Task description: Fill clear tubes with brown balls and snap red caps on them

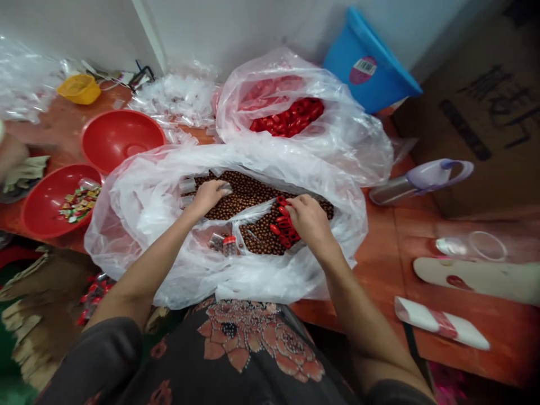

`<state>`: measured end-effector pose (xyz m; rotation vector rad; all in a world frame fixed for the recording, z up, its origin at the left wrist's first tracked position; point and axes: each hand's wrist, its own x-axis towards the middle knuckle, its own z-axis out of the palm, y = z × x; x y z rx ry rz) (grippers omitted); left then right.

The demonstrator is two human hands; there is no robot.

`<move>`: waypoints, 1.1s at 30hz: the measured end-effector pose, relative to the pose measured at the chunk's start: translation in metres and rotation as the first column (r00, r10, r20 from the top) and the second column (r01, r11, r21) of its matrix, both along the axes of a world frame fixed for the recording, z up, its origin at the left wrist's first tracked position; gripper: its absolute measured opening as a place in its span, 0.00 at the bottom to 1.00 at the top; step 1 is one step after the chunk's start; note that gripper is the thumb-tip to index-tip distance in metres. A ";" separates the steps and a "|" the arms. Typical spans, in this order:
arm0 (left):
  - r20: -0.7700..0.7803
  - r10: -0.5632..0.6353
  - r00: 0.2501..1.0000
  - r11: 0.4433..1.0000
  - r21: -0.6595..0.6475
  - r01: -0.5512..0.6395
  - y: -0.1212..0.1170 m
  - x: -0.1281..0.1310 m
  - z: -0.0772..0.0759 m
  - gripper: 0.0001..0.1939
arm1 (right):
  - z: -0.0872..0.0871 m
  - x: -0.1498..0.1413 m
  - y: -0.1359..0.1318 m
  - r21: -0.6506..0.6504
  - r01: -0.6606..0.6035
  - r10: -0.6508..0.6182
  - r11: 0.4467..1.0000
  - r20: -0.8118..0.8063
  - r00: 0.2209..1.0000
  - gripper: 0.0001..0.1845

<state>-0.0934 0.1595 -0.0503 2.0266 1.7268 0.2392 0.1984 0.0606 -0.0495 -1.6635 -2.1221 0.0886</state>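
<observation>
Dark flowered shirt (pixel 228 351) filled the bottom of my feed at six o'clock, and two bare forearms reached up from it into a big clear plastic bag (pixel 126 236) on an orange tabletop (pixel 379 275). Brown beads (pixel 253 197) lay heaped inside that bag, at the centre of my view. The left hand (pixel 208 197) rested on them, its fingers together and curled down, and I could not tell whether it held anything. The right hand (pixel 310 220) was closed over a cluster of red plastic pieces (pixel 284 222) lying on the beads at its thumb side. A small bottle with a red cap (pixel 230 246) lay in the folds just below the beads.

I judged the step in hand to be picking out those red pieces from among the beads. From that grip, the next move called for lifting them clear of the plastic folds.

Farther out, a second clear bag (pixel 358 146) holding more red pieces sat at one o'clock. Two red bowls (pixel 122 140) stood at ten o'clock, a blue bucket (pixel 367 62) at one o'clock, and a cardboard box (pixel 476 112) at two o'clock.
</observation>
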 end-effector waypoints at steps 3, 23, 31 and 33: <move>0.202 0.094 0.975 0.957 -0.289 -0.032 0.003 0.012 -0.006 0.17 | -0.004 -0.001 0.019 -0.067 0.004 0.003 0.998 0.113 0.994 0.17; 0.768 0.229 0.599 0.918 -0.375 0.131 0.020 0.092 -0.044 0.17 | -0.016 0.012 -0.034 -0.297 0.078 -0.265 0.952 -0.666 0.697 0.05; 0.798 0.190 0.572 0.942 -0.313 0.124 0.016 0.105 -0.047 0.18 | -0.021 0.012 -0.039 -0.336 0.052 -0.259 0.940 -0.610 0.749 0.19; 0.806 0.199 0.557 0.936 -0.324 0.135 0.014 0.104 -0.046 0.19 | -0.022 0.011 -0.042 -0.372 0.029 -0.307 0.928 -0.718 0.625 0.22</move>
